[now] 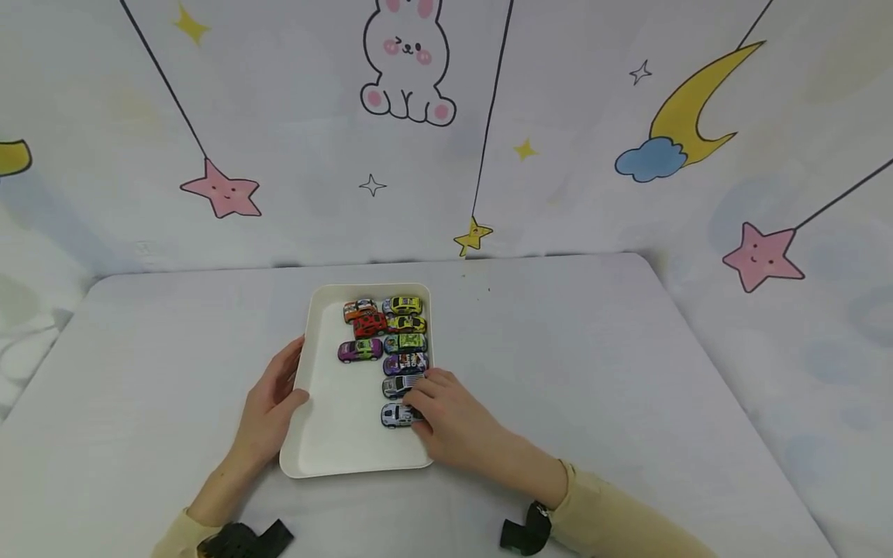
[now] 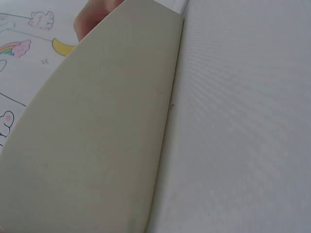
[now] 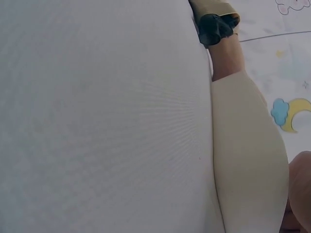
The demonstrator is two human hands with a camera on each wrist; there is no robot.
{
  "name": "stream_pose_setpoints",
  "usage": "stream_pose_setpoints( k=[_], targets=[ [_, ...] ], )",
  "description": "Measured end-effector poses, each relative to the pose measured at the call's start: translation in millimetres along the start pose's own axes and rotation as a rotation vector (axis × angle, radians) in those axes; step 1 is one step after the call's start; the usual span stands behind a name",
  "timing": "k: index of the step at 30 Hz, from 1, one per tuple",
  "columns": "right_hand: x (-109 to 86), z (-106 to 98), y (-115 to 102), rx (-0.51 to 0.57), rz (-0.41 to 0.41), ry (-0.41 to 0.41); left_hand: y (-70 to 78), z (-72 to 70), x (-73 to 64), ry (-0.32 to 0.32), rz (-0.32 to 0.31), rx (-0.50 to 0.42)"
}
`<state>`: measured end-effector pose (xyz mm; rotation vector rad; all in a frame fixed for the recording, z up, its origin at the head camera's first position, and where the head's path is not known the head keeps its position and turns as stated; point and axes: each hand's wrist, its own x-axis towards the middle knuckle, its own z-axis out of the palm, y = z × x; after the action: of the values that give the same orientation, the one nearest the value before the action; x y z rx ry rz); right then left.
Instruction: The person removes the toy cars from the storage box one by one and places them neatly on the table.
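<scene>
A white rectangular tray stands on the table with several small toy cars in it. My left hand grips its left rim, the thumb near the edge. Near the lower right corner my right hand reaches over the right rim and pinches a white toy car, whose right end is hidden by the fingers. Just above it a silver toy car is partly covered by the same hand. Higher in that right column lie a purple-blue car, a green car and yellow cars.
Left of the column, inside the tray, are a purple-green car, a red car and an orange car. A white cloth covers the table. Behind it rises a wall with cartoon drawings.
</scene>
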<state>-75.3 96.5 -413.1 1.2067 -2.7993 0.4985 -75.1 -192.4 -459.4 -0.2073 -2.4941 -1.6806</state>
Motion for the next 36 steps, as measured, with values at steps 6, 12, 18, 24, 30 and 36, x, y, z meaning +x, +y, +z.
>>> stream_pose_setpoints(
  k=[6, 12, 18, 24, 30, 36],
  targets=[
    [-0.9, -1, 1, -0.017, -0.026, 0.006, -0.1, 1.5, -1.8, 0.002, -0.008, -0.005],
    [-4.6, -3, 4, -0.003, -0.07, 0.059, 2.9, 3.5, -3.3, -0.003, 0.001, -0.018],
    [-10.0, -1, 9, 0.012, -0.137, 0.161, 3.5, 3.3, -3.8, -0.002, -0.008, -0.012],
    [-15.6, -3, 28, 0.04, -0.199, 0.359, 2.5, 2.5, -2.4, -0.002, -0.013, -0.005],
    [-22.7, -10, 53, 0.128, -0.094, 0.445, 2.7, 0.9, -2.1, 0.0, -0.004, -0.013],
    [-30.1, -7, 80, 0.15, -0.004, 0.498, 0.0, -0.5, -0.7, 0.001, 0.007, -0.007]
  ],
)
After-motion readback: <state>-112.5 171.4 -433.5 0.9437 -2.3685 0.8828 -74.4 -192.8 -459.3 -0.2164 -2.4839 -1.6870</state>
